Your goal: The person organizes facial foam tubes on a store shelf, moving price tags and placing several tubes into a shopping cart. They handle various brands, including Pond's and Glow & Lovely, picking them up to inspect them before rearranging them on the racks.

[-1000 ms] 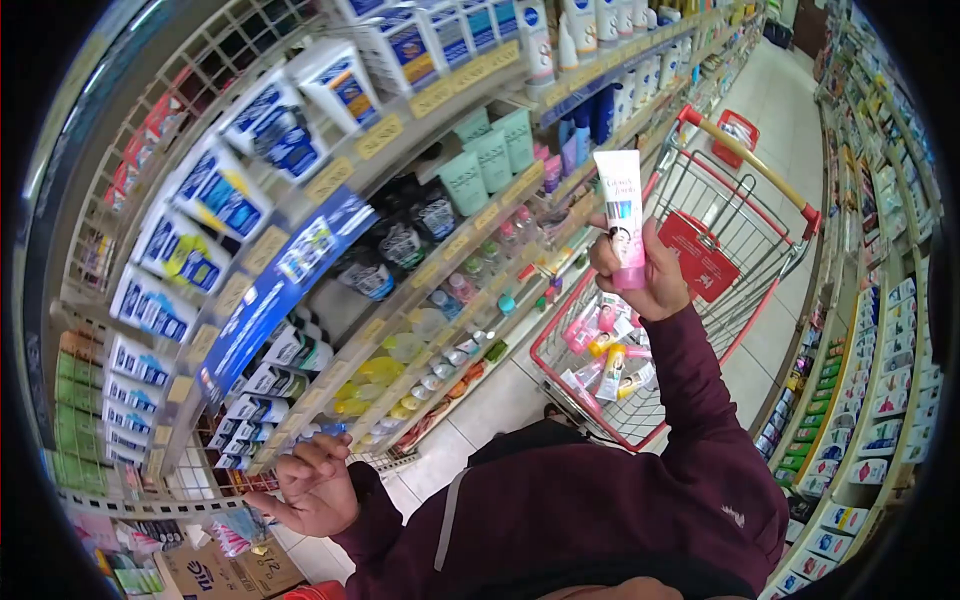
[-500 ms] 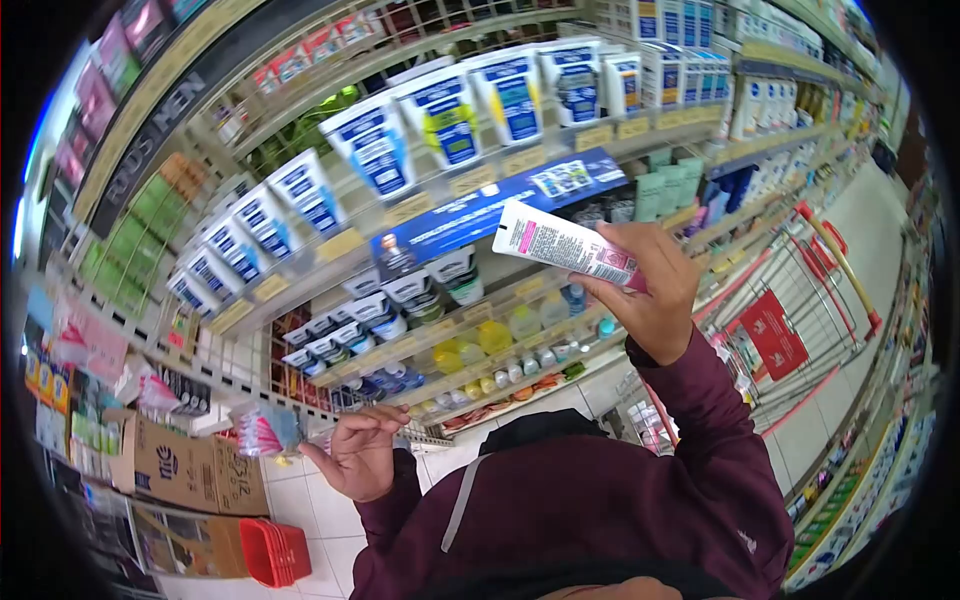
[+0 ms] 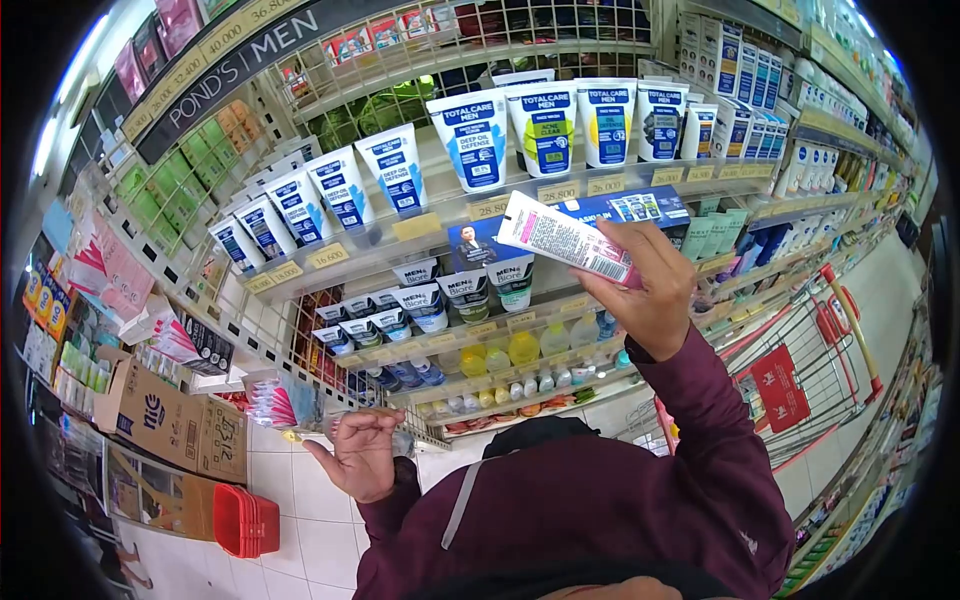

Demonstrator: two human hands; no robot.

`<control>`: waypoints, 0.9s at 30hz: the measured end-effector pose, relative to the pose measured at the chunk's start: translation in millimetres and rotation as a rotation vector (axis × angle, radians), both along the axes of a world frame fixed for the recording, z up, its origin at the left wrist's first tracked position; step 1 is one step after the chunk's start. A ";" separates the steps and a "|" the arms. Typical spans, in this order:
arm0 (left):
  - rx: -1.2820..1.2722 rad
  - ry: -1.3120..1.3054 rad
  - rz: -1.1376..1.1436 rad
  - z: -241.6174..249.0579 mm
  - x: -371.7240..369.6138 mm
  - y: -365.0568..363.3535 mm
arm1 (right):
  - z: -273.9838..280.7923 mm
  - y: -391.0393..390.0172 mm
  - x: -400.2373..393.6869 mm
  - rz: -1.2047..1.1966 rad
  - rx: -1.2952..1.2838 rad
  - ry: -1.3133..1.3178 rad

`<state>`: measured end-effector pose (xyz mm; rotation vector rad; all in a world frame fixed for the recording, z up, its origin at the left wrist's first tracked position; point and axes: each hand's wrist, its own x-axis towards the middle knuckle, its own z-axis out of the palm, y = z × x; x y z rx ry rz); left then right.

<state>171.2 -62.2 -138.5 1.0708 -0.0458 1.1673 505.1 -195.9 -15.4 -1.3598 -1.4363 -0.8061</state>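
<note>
While tube [image 3: 562,238] is pinched by right hand [image 3: 653,288], long axis slanting, flat end up-left, left hand [image 3: 362,456] is half-opened, empty.

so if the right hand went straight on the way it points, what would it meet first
Most likely the blue banner behind the white tube that the right hand holds, though one view leaves the depth unclear.

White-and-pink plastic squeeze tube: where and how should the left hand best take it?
Probably pinch the tube by its flat white end, left hand coming from the left: that end juts out free, while the right hand grips the pink end.
</note>
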 end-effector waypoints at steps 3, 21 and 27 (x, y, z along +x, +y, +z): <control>-0.019 -0.001 0.003 -0.1 2.9 -0.5 | 4.6 4.0 -3.4 -0.002 -0.002 -0.004; -0.099 -0.031 0.074 1.7 -1.2 10.0 | 22.1 8.3 27.3 0.323 0.066 0.399; -0.100 -0.100 0.033 9.1 7.5 9.6 | 121.0 12.6 60.8 0.475 0.266 0.417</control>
